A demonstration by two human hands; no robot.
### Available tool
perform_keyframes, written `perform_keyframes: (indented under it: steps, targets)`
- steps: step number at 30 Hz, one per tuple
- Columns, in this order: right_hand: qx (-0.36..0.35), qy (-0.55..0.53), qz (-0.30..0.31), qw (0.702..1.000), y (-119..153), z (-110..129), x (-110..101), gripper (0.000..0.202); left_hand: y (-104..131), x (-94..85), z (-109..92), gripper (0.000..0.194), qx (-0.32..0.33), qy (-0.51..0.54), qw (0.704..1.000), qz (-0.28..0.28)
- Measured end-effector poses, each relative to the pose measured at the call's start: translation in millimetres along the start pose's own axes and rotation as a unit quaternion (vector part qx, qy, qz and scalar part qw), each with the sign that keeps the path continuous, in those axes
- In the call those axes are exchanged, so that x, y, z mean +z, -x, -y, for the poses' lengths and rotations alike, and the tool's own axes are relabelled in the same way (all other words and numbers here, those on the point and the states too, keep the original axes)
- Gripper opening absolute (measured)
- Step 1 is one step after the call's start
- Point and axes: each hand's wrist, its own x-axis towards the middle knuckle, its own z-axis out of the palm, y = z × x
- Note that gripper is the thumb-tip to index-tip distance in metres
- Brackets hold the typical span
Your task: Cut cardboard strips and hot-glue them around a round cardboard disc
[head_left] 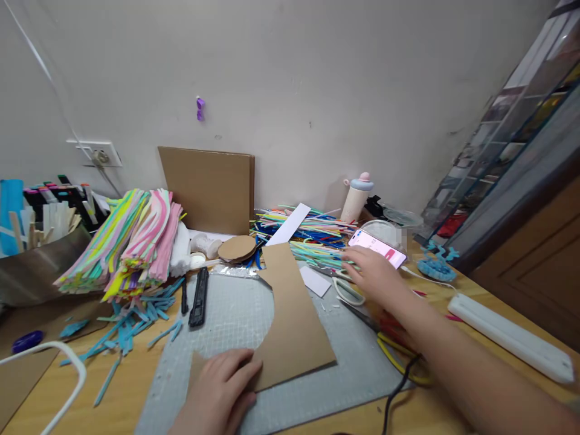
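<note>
My left hand (222, 383) is closed on the near edge of a brown cardboard piece (294, 326) with a large curved cutout. The cardboard lies over a grey cutting mat (235, 314). My right hand (374, 275) reaches across to the right side, its fingers stretched out beside a lit phone (378, 248) and above white-handled scissors (348, 291); I cannot tell whether it touches either. A second pair of scissors with yellow handles (403, 356) lies partly under my right forearm. On the mat's left side rests a black utility knife (198, 299).
Pipe-cleaner bundles (145, 235) and cut blue pieces (131, 326) lie left. Cardboard discs (238, 249), a standing cardboard stack (206, 190), loose pipe cleaners (312, 226) and a bottle (357, 199) are behind. A white bar (512, 338) lies right; a white curved frame (67, 356) is front left.
</note>
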Motion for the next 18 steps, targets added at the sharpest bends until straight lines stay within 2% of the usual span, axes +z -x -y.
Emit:
perform_keyframes:
  steps: [2, 4, 5, 6, 8, 11, 13, 15, 18]
  targets:
    - [-0.071, -0.025, -0.010, 0.997, -47, 23, 7, 0.030, 1, 0.3, 1, 0.035, 0.008, -0.004, 1.000, -0.008]
    - [-0.112, -0.036, -0.030, 0.993, -92, 40, 20, 0.035, 1, 1.0, 3, 0.035, 0.029, -0.014, 0.999, -0.023]
    - [-0.125, -0.039, -0.035, 0.991, -112, 46, 28, 0.032, 0, 1.5, 4, 0.035, 0.043, -0.023, 0.998, -0.032]
    - [-0.138, -0.033, -0.028, 0.989, -131, 50, 36, 0.040, 0, 2.1, 6, 0.034, 0.066, -0.035, 0.996, -0.049]
    - [-0.161, -0.021, -0.014, 0.987, -160, 52, 52, 0.033, -2, 3.4, 8, 0.031, 0.112, -0.069, 0.987, -0.089]
    - [-0.188, 0.005, 0.014, 0.982, -187, 47, 72, 0.034, -3, 5.4, 11, 0.027, 0.150, -0.120, 0.974, -0.121]
    - [-0.194, 0.020, 0.019, 0.981, -196, 42, 77, 0.034, -1, 7.7, 12, 0.025, 0.146, -0.130, 0.974, -0.116]
    - [-0.185, 0.029, 0.007, 0.982, -202, 36, 75, 0.034, 1, 11.3, 13, 0.025, 0.143, -0.118, 0.976, -0.117]
    - [-0.142, 0.025, -0.051, 0.988, -206, 30, 53, 0.036, 3, 17.3, 14, 0.028, 0.134, -0.103, 0.979, -0.113]
